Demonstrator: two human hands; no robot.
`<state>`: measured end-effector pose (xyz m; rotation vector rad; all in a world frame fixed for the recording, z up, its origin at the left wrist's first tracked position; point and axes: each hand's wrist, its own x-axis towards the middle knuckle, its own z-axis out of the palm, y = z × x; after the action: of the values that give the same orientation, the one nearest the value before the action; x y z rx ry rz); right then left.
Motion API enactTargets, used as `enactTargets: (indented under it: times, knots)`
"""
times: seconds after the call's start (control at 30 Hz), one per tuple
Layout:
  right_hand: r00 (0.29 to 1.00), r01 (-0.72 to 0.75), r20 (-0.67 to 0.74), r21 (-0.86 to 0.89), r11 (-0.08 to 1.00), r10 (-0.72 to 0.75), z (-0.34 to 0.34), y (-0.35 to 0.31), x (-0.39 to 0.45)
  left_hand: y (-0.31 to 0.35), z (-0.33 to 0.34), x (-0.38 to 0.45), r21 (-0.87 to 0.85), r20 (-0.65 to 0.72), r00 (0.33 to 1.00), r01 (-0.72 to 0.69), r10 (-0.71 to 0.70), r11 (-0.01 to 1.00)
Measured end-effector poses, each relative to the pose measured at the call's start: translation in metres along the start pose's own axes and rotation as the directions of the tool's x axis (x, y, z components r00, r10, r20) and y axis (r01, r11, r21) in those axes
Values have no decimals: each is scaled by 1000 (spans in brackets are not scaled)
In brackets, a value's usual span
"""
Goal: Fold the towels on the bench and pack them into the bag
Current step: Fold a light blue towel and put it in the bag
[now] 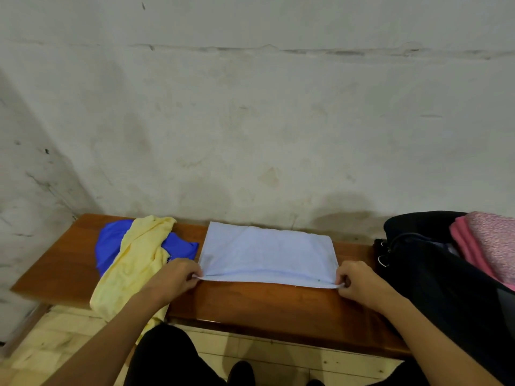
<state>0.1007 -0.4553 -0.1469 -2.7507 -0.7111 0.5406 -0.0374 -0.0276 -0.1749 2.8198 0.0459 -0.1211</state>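
My left hand (178,277) pinches the near left corner of the pale blue terry towel (267,254), my right hand (359,282) the near right corner. It lies folded flat mid-bench (250,305). A crumpled yellow towel (139,257) overlaps a bright blue cloth (111,243) at left; the open black bag (434,274) holding pink towels (485,246) sits right.

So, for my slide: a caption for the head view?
Both hands pinch the pale blue towel's near corners on the bench.
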Motion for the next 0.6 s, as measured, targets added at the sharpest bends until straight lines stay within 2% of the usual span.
enactTargets:
  times: [0.1, 0.27, 0.33, 0.4, 0.5, 0.57, 0.6]
  knots:
    - [999, -3, 42, 10, 1000, 2, 3, -2, -4, 3, 0, -5, 35, 49, 998, -33, 32, 999]
    - [997, -5, 77, 114, 993, -4, 7, 0, -12, 1, 2, -11, -10, 87, 996, 8, -7, 1000]
    - [999, -13, 51, 179, 984, 4, 10, 0, -15, 4, 1, -12, -74, 87, 996, 33, -26, 997]
    - [999, -45, -5, 288, 957, 48, 12, 0, -16, 10, 2, -12, -221, 35, 996, 82, -77, 972]
    - [986, -94, -77, 489, 867, 150, 16, -2, -17, 22, 3, -9, -533, -20, 955, 241, -296, 811]
    - [969, -137, -76, 629, 766, 236, 18, -4, -18, 28, 1, -8, -651, 2, 897, 337, -442, 680]
    - [958, -166, -62, 677, 717, 281, 18, -5, -18, 29, 0, -7, -670, 19, 877, 367, -479, 645]
